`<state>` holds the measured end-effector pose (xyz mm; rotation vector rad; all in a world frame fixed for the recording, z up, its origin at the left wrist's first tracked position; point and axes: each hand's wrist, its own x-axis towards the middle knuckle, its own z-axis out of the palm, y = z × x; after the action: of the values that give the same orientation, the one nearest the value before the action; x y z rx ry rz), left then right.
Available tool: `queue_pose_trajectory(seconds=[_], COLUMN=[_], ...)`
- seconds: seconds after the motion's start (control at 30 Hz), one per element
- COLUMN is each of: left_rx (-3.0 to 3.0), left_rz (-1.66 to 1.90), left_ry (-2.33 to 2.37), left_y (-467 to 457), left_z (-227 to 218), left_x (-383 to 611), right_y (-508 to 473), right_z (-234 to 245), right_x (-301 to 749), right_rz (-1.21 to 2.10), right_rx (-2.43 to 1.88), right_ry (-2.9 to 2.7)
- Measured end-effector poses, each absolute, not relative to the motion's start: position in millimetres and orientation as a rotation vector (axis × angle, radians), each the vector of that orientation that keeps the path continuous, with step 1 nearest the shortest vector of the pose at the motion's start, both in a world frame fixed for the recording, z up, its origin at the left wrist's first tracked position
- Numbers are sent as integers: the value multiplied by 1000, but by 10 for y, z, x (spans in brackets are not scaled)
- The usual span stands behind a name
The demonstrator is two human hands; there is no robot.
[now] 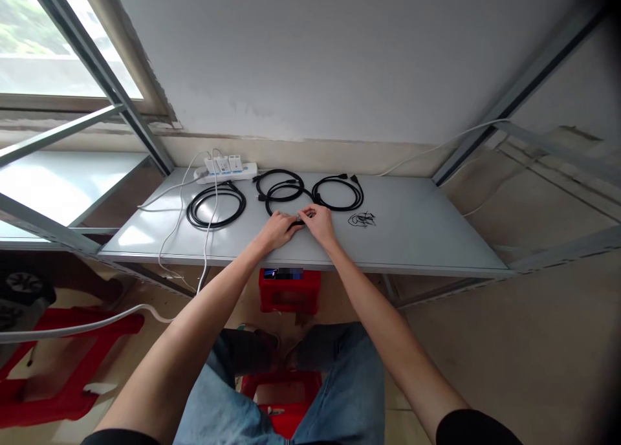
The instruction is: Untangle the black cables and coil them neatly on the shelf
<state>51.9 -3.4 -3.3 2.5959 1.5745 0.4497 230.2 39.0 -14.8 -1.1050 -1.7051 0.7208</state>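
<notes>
A coiled black cable [276, 199] lies on the grey metal shelf [417, 231], its near edge under my two hands. My left hand [279, 230] is closed on the near side of this coil. Close beside it, the fingers of my right hand [317, 222] pinch at the same spot; whether a thin tie is between them is too small to tell. Another black cable coil [279, 171] overlaps it behind. To the right lie a separate coil [338, 208] with its plugs at the back and a small heap of thin black ties [362, 220].
A further black cable coil [216, 226] lies on the left. Behind it, a white power strip [250, 171] carries several adapters, and white cords hang over the front edge. Metal posts [145, 138] frame the shelf. Beneath stands a red stool [290, 296] with a phone-like device on it.
</notes>
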Motion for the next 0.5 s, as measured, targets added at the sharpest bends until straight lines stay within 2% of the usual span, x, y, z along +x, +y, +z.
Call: queue_pose_trajectory(seconds=[0.5], left_rx=[2660], left_rz=[441], left_ry=[1573], left_y=[-47], left_z=[-34], left_x=[502], right_y=[254], right_z=[-179], right_x=[2377], right_rz=[620], right_rx=[-1082], right_ry=[-1581])
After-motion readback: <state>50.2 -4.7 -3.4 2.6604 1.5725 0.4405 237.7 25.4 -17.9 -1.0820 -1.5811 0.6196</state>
